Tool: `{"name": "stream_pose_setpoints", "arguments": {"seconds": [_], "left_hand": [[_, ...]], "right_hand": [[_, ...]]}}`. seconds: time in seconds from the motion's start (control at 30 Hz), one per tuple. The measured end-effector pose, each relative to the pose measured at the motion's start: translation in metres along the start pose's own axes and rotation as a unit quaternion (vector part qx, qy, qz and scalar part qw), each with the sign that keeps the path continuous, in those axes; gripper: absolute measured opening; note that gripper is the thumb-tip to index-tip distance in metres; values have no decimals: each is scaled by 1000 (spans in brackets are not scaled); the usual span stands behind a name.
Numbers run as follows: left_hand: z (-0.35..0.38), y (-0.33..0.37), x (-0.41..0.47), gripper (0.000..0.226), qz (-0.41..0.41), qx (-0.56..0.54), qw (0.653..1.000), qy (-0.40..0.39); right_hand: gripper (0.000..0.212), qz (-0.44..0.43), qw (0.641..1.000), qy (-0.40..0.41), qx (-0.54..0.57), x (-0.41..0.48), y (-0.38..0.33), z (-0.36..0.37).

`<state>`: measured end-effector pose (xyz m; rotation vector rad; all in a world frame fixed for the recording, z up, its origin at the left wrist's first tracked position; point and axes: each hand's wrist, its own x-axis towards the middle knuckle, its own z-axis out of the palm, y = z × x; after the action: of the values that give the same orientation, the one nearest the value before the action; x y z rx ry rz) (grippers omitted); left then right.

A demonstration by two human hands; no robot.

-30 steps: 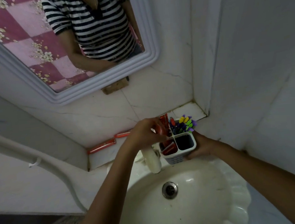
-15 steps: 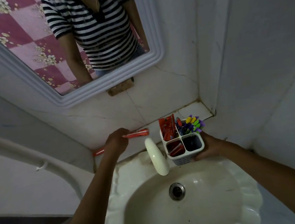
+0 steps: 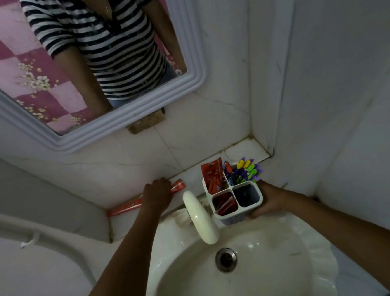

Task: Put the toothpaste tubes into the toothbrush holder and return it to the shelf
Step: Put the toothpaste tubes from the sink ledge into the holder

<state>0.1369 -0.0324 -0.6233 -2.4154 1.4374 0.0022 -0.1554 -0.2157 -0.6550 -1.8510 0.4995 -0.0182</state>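
over the sink (image 3: pixel 260 283), white faucet (image 3: pixel 201 220) at its back rim. right hand (image 3: pixel 268 200) wraps the four-compartment toothbrush holder (image 3: pixel 235 197) above that rim, fingers closed on its side; red tubes and toothbrushes inside. left hand (image 3: pixel 156 193) rests on the shelf (image 3: pixel 191 174), fingers curled over a red toothpaste tube (image 3: pixel 177 186); another tube (image 3: pixel 123 207) lies at the shelf's left end.

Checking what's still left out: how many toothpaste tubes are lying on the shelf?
2. One toothpaste tube pokes out from under the left hand; another lies further left along the shelf. The hand may hide more.
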Motion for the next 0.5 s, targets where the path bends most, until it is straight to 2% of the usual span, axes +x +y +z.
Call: {"name": "stream_pose_setpoints", "arguments": {"seconds": [0.1, 0.17, 0.27, 0.37, 0.43, 0.5], "left_hand": [[-14, -6, -1, 32, -7, -63, 997, -36], [-33, -9, -9, 31, -56, -178, 982, 6], [-79, -7, -31, 19, -115, -366, 915, 126], [-126, 5, -62, 14, -107, -483, 836, 237], [-150, 15, -79, 17, -79, -536, 803, 247], [-169, 26, -90, 18, -29, -574, 793, 201]], "right_hand": [[94, 1, 1000, -2, -3, 0, -1, 0], [95, 3, 1000, -4, -5, -1, -1, 0], [97, 6, 1000, -4, -5, -2, -1, -1], [98, 6, 1000, -2, -10, -2, -1, 0], [98, 7, 1000, -2, -12, -2, -2, 0], [97, 1, 1000, -2, -11, -2, -4, 0]]}}
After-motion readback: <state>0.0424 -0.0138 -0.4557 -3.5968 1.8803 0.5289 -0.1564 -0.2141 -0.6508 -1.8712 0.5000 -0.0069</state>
